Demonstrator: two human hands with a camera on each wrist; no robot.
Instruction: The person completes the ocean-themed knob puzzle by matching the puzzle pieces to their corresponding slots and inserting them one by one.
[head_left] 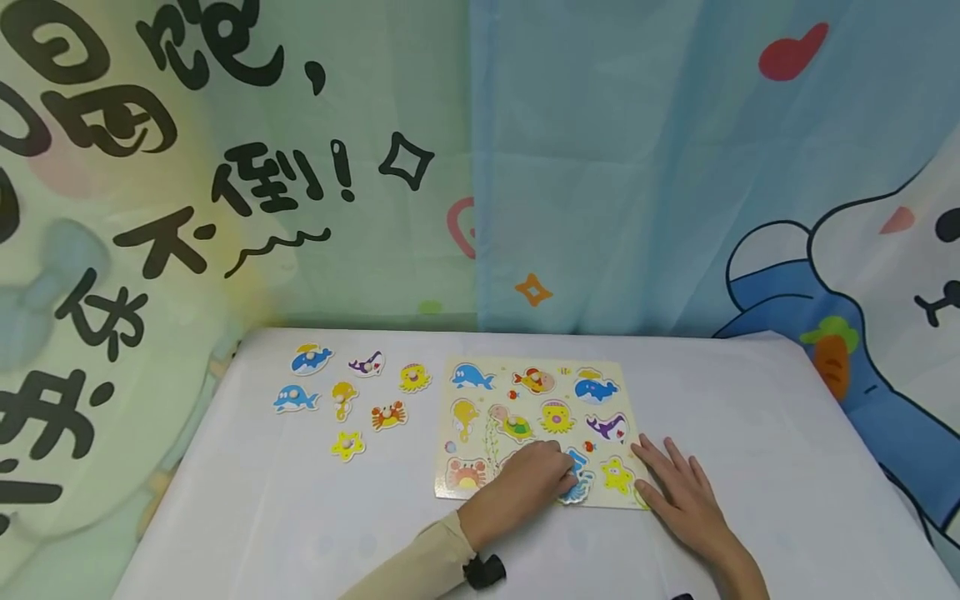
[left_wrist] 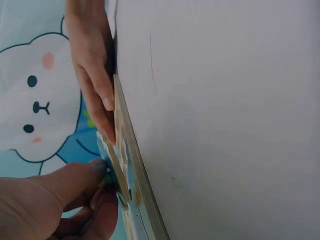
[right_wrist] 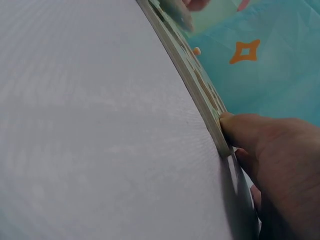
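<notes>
A: Nearest the head camera: tan sleeve [head_left: 420, 562] running off the bottom, black band [head_left: 483, 572] at its cuff. Beyond it, left hand [head_left: 525, 479] over the lower middle of the picture board [head_left: 480, 392].

B: Fingers?

A: Left thumb and fingers pinch a flat blue piece [head_left: 577, 490]; the left wrist view shows it tilted at the board. Right hand [head_left: 686, 504]: fingers straight, spread apart, touching the board's right edge, thumb by the lower corner.

B: Edges, room?

A: White tabletop [head_left: 780, 433] runs right of the right hand and along the board's lower edge. Leftward, seven loose pieces. The octopus piece [head_left: 415, 377] lies nearest the board, a narrow white gap between; crab piece [head_left: 389, 415] next, starfish piece [head_left: 348, 446] farther out.

B: Surface, room?

A: Smooth white top, board flat on it. Printed curtain [head_left: 615, 167] behind the far edge: black lettering [head_left: 262, 179] left, white animal figure [head_left: 885, 275] right.

B: Hard to make out?

A: Board's lower middle, behind the left hand. Cannot tell whether the blue piece touches its recess. Right forearm cut off below. In the right wrist view, the left hand is a cropped blur.
</notes>
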